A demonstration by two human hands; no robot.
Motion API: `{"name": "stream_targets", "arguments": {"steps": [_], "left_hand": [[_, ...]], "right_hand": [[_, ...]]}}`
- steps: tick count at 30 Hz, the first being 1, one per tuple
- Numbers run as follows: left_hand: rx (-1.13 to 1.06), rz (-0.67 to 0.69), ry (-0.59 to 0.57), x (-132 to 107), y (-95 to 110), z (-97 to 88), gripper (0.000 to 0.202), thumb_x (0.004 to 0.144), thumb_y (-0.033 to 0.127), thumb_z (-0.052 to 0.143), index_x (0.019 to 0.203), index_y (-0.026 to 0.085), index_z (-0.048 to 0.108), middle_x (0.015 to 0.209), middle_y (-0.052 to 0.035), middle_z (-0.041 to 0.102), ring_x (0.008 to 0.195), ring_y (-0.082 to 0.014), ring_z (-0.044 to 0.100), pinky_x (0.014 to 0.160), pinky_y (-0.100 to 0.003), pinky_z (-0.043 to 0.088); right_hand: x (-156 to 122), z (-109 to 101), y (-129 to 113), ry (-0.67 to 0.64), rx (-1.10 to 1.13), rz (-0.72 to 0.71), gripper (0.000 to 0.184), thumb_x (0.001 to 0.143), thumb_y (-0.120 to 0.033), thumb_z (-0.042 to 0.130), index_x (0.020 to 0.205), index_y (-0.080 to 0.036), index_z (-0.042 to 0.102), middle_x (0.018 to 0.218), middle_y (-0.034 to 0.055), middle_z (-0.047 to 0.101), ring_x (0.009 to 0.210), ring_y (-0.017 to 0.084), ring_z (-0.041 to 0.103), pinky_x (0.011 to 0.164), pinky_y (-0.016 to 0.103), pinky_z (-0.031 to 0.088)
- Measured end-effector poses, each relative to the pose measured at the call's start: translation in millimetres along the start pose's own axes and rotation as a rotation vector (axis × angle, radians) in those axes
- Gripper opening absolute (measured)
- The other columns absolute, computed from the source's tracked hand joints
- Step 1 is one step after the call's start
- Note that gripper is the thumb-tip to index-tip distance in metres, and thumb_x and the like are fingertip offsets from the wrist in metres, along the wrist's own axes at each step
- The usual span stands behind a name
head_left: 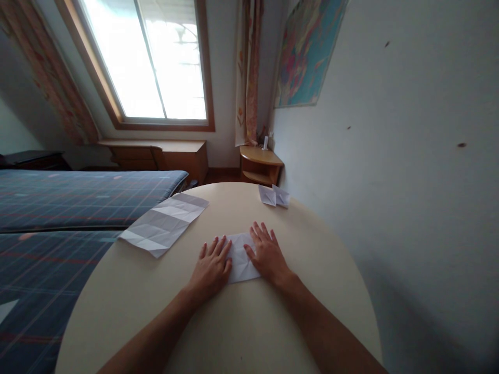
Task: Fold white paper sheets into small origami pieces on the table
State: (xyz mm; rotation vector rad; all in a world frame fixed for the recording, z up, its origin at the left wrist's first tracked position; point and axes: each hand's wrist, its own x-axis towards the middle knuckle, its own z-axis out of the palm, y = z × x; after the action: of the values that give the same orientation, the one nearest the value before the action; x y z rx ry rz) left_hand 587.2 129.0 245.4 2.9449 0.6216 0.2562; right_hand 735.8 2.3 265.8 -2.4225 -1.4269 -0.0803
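**Pressing step, I'd judge**

Desk (241, 327): round, pale. Large sheet (166, 223): creased, at its left edge. Small sheet (240, 262): creased, flat mid-desk. Left hand (212, 264) and right hand (268, 254): palms down on its two sides, fingers apart, gripping nothing. Folded piece (267, 196): far edge. Next move probably calls for lifting one hand to free an edge.

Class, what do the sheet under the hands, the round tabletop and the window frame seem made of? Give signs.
Sheet: matte white paper, judging by its fold creases. Round tabletop: smooth, cream, perhaps laminate; no grain shows. Window frame: smooth brown, possibly wood, going by colour alone.
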Motion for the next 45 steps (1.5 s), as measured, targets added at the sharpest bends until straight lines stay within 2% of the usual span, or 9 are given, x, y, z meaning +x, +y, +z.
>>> {"name": "stream_targets", "arguments": {"steps": [5, 11, 16, 19, 23, 26, 29, 39, 45], "left_hand": [[0.026, -0.017, 0.034, 0.8, -3.4, 0.4, 0.054, 0.096, 0.03, 0.035, 0.149, 0.022, 0.038, 0.158, -0.0068, 0.031, 0.147, -0.0284, 0.025, 0.118, -0.055, 0.019], [0.063, -0.059, 0.036, 2.0, -8.5, -1.8, 0.054, 0.095, 0.03, 0.033, 0.148, 0.018, 0.039, 0.157, -0.0096, 0.032, 0.146, -0.0299, 0.027, 0.117, -0.056, 0.021], [0.153, -0.147, 0.122, 0.8, -7.2, -8.7, 0.054, 0.093, 0.029, 0.037, 0.141, 0.007, 0.047, 0.154, -0.019, 0.036, 0.147, -0.0327, 0.023, 0.118, -0.055, 0.018], [0.134, -0.055, 0.155, 1.8, -5.1, -10.5, 0.057, 0.089, 0.02, 0.038, 0.144, 0.006, 0.042, 0.157, -0.0177, 0.03, 0.148, -0.0289, 0.02, 0.12, -0.051, 0.016], [0.031, 0.176, 0.062, 3.9, -3.9, -7.5, 0.058, 0.09, 0.015, 0.035, 0.147, 0.012, 0.037, 0.159, -0.0108, 0.028, 0.148, -0.0219, 0.02, 0.12, -0.043, 0.023], [-0.017, 0.199, -0.008, 4.1, -6.1, -4.6, 0.054, 0.094, 0.02, 0.032, 0.147, 0.011, 0.037, 0.158, -0.0117, 0.029, 0.148, -0.0218, 0.022, 0.12, -0.043, 0.025], [-0.027, 0.17, -0.042, 3.6, -9.9, -2.9, 0.053, 0.098, 0.027, 0.03, 0.149, 0.012, 0.034, 0.158, -0.0124, 0.029, 0.147, -0.0231, 0.024, 0.12, -0.044, 0.025], [-0.043, 0.167, -0.03, 3.4, -16.7, 2.4, 0.053, 0.099, 0.034, 0.031, 0.15, 0.017, 0.034, 0.159, -0.0109, 0.027, 0.148, -0.0254, 0.022, 0.119, -0.047, 0.024], [-0.066, 0.166, -0.008, 2.7, -17.1, 2.0, 0.052, 0.098, 0.034, 0.034, 0.149, 0.02, 0.036, 0.159, -0.01, 0.029, 0.147, -0.0256, 0.024, 0.119, -0.048, 0.024]], "right_hand": [[-8.7, 9.3, -18.1, -0.158, 0.076, -0.152, 0.061, 0.099, -0.052, 0.03, 0.152, -0.022, 0.033, 0.161, 0.0067, 0.022, 0.149, 0.026, 0.015, 0.12, 0.047, 0.013], [-2.1, 10.4, 3.2, -0.16, 0.003, 0.048, 0.067, 0.098, -0.055, 0.031, 0.153, -0.017, 0.03, 0.16, 0.0087, 0.023, 0.149, 0.028, 0.014, 0.12, 0.046, 0.01], [0.8, 7.9, 13.1, -0.143, -0.017, 0.119, 0.068, 0.098, -0.055, 0.031, 0.153, -0.016, 0.031, 0.16, 0.009, 0.023, 0.149, 0.028, 0.014, 0.119, 0.05, 0.006], [0.3, 5.8, 9.8, -0.121, -0.021, 0.121, 0.067, 0.097, -0.053, 0.033, 0.152, -0.015, 0.032, 0.159, 0.0107, 0.026, 0.148, 0.029, 0.016, 0.119, 0.051, 0.004], [-0.7, 2.9, 0.5, -0.067, -0.015, 0.05, 0.06, 0.098, -0.045, 0.035, 0.147, -0.012, 0.041, 0.156, 0.013, 0.033, 0.147, 0.027, 0.022, 0.12, 0.048, 0.005], [-2.8, 4.7, -8.4, -0.065, 0.027, -0.07, 0.056, 0.099, -0.042, 0.035, 0.146, -0.014, 0.043, 0.156, 0.0101, 0.034, 0.147, 0.025, 0.021, 0.12, 0.045, 0.006], [-4.2, 8.1, -13.2, -0.153, 0.08, -0.093, 0.059, 0.098, -0.046, 0.035, 0.15, -0.018, 0.038, 0.158, 0.0077, 0.031, 0.147, 0.025, 0.02, 0.12, 0.044, 0.011], [3.1, 3.9, 12.6, -0.161, -0.005, 0.186, 0.062, 0.097, -0.054, 0.034, 0.152, -0.025, 0.033, 0.161, 0.0073, 0.023, 0.148, 0.03, 0.014, 0.118, 0.05, 0.008], [4.7, 6.0, 22.7, -0.086, -0.01, 0.287, 0.064, 0.096, -0.051, 0.038, 0.151, -0.018, 0.036, 0.159, 0.009, 0.028, 0.147, 0.03, 0.018, 0.118, 0.05, 0.01]]}}
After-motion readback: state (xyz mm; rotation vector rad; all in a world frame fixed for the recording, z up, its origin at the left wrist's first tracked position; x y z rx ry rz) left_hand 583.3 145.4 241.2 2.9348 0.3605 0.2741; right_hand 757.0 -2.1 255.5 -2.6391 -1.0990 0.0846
